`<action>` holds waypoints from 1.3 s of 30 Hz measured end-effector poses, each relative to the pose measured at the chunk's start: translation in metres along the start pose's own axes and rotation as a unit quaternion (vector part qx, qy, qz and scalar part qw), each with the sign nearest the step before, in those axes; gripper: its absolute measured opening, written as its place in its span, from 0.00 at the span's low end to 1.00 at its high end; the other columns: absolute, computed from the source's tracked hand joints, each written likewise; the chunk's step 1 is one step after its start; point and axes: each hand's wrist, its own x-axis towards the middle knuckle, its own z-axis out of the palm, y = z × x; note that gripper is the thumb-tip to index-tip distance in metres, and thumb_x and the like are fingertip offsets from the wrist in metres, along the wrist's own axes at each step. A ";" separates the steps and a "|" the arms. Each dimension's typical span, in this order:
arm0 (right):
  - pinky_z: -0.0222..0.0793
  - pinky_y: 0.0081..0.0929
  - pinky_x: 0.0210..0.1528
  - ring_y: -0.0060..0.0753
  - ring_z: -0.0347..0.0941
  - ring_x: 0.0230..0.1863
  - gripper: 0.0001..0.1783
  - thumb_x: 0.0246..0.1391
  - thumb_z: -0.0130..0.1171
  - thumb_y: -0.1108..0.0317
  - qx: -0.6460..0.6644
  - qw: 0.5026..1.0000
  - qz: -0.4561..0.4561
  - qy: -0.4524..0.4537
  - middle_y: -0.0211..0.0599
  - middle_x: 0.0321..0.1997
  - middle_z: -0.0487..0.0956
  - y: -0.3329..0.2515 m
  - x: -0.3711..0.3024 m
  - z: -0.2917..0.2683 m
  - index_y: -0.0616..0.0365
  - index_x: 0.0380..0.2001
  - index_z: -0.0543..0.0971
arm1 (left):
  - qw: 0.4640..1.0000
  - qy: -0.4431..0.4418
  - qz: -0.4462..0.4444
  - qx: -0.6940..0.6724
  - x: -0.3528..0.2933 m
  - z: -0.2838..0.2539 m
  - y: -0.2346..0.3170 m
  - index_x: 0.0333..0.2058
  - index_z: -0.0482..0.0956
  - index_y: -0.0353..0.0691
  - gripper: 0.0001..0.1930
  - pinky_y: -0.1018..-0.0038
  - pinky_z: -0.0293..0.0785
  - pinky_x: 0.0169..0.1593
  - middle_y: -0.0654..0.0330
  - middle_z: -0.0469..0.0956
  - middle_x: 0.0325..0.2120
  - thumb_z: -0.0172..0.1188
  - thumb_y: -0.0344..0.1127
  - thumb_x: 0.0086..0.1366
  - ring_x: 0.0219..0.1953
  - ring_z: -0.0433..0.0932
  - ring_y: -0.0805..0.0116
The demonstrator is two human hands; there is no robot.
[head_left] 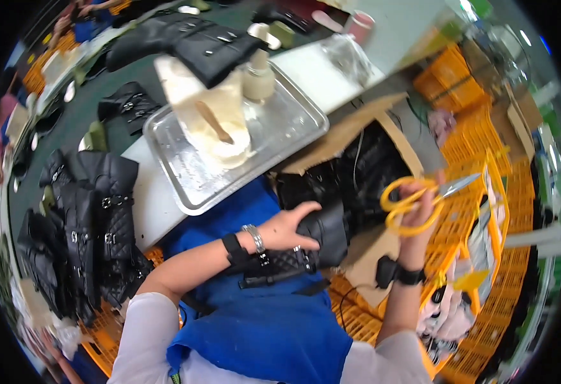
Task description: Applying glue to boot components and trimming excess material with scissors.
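Observation:
My right hand (416, 206) is raised at the right, closed on scissors (411, 208) with yellow handles. Their blades point away to the upper right. Across my lap lies a black boot (328, 235) with a quilted part and buckled straps. My left hand (285, 229) grips it by the shaft, thumb and a finger showing on either side; the other fingers are partly hidden. A blue apron (255, 333) covers my lap under the boot.
A metal tray (284, 144) on the white table holds a cream container with a wooden-handled brush (213, 121) and a bottle (259, 80). Black boots (101, 230) stand at left. An open cardboard box (396, 131) holds more boots. Orange crates (466, 217) line the right.

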 end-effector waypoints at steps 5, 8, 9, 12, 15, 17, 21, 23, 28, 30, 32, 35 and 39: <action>0.64 0.15 0.26 0.19 0.66 0.23 0.26 0.54 0.55 0.68 -0.046 0.990 0.000 0.131 0.30 0.27 0.69 -0.001 0.037 -0.091 0.57 0.54 0.60 | 0.979 0.091 -0.061 -0.173 0.018 -0.027 -0.010 0.54 0.62 0.43 0.30 0.72 0.69 0.48 0.60 0.70 0.46 0.64 0.37 0.53 0.44 0.71 0.70; 0.60 0.14 0.20 0.17 0.64 0.19 0.22 0.51 0.57 0.69 -0.198 0.971 0.079 0.110 0.26 0.23 0.67 0.027 0.013 -0.117 0.55 0.49 0.65 | 0.912 -0.014 -0.128 -0.388 0.024 -0.033 -0.007 0.58 0.56 0.41 0.26 0.78 0.70 0.46 0.60 0.67 0.50 0.51 0.39 0.64 0.46 0.70 0.76; 0.60 0.15 0.20 0.17 0.64 0.19 0.21 0.51 0.57 0.69 -0.178 0.973 0.118 0.083 0.26 0.22 0.67 0.039 0.000 -0.120 0.55 0.48 0.65 | 0.897 -0.039 -0.142 -0.416 0.026 -0.030 -0.003 0.59 0.54 0.41 0.26 0.78 0.70 0.48 0.60 0.67 0.50 0.49 0.40 0.66 0.47 0.70 0.76; 0.62 0.16 0.21 0.17 0.64 0.19 0.19 0.52 0.57 0.66 -0.032 0.948 0.303 0.094 0.25 0.21 0.67 0.057 -0.038 -0.069 0.53 0.46 0.66 | 0.880 -0.114 -0.146 -0.437 0.025 -0.006 -0.004 0.60 0.52 0.40 0.27 0.77 0.66 0.53 0.60 0.66 0.51 0.47 0.42 0.67 0.51 0.67 0.75; 0.65 0.20 0.22 0.19 0.65 0.20 0.21 0.51 0.59 0.65 -0.046 0.945 0.323 0.029 0.27 0.24 0.68 0.082 -0.061 -0.045 0.53 0.47 0.64 | 0.900 -0.122 -0.117 -0.401 0.030 0.010 -0.009 0.59 0.53 0.39 0.25 0.76 0.64 0.54 0.61 0.65 0.51 0.46 0.40 0.67 0.50 0.66 0.76; 0.65 0.20 0.24 0.20 0.66 0.21 0.23 0.50 0.61 0.66 -0.037 0.947 0.315 0.040 0.28 0.25 0.68 0.086 -0.065 -0.035 0.54 0.47 0.64 | 0.921 -0.117 -0.114 -0.354 0.037 0.010 -0.010 0.59 0.54 0.38 0.25 0.76 0.64 0.53 0.60 0.66 0.49 0.47 0.39 0.67 0.49 0.67 0.75; 0.65 0.17 0.29 0.20 0.67 0.26 0.28 0.46 0.64 0.70 0.015 0.923 0.380 0.065 0.28 0.28 0.68 0.052 -0.056 -0.012 0.56 0.49 0.62 | 0.988 -0.121 -0.051 -0.077 0.032 -0.008 -0.014 0.58 0.56 0.36 0.25 0.75 0.65 0.51 0.58 0.70 0.45 0.49 0.39 0.65 0.45 0.69 0.73; 0.64 0.16 0.37 0.18 0.66 0.33 0.34 0.45 0.63 0.73 -0.004 0.956 0.292 0.024 0.26 0.31 0.67 0.071 -0.068 -0.023 0.56 0.55 0.60 | 0.992 -0.124 -0.017 0.027 0.026 -0.005 0.013 0.58 0.54 0.34 0.30 0.72 0.65 0.53 0.52 0.66 0.50 0.54 0.36 0.60 0.51 0.67 0.65; 0.63 0.16 0.30 0.17 0.64 0.28 0.30 0.42 0.55 0.81 -0.020 0.954 0.296 0.032 0.25 0.28 0.65 0.115 -0.095 -0.050 0.54 0.51 0.61 | 0.934 -0.010 0.277 0.226 0.012 0.028 0.083 0.38 0.70 0.34 0.19 0.64 0.68 0.44 0.50 0.69 0.36 0.59 0.31 0.44 0.41 0.69 0.51; 0.64 0.17 0.27 0.20 0.65 0.26 0.30 0.39 0.56 0.83 -0.016 0.945 0.322 0.054 0.28 0.27 0.66 0.125 -0.105 -0.056 0.54 0.48 0.62 | 0.869 0.022 0.334 0.365 -0.014 0.056 0.083 0.34 0.73 0.41 0.13 0.64 0.70 0.43 0.55 0.68 0.44 0.58 0.37 0.48 0.53 0.64 0.58; 0.64 0.18 0.27 0.22 0.65 0.25 0.30 0.37 0.56 0.85 -0.039 0.940 0.335 0.049 0.29 0.26 0.66 0.120 -0.109 -0.049 0.55 0.47 0.62 | 0.825 -0.061 0.241 0.507 -0.020 0.084 0.050 0.42 0.73 0.41 0.26 0.50 0.51 0.58 0.55 0.67 0.49 0.62 0.46 0.43 0.60 0.55 0.58; 0.64 0.20 0.25 0.25 0.66 0.23 0.32 0.35 0.56 0.85 -0.025 0.935 0.349 0.059 0.31 0.23 0.67 0.115 -0.109 -0.047 0.54 0.48 0.62 | 0.776 -0.022 0.235 0.586 -0.015 0.085 0.037 0.43 0.72 0.40 0.26 0.55 0.56 0.57 0.52 0.67 0.49 0.63 0.46 0.44 0.59 0.57 0.55; 0.62 0.20 0.22 0.24 0.65 0.20 0.32 0.37 0.54 0.85 -0.023 0.945 0.323 0.048 0.30 0.21 0.66 0.124 -0.109 -0.052 0.53 0.48 0.61 | 0.786 0.074 0.235 0.567 -0.018 0.091 0.026 0.34 0.73 0.42 0.11 0.61 0.67 0.47 0.54 0.68 0.48 0.55 0.38 0.51 0.56 0.62 0.55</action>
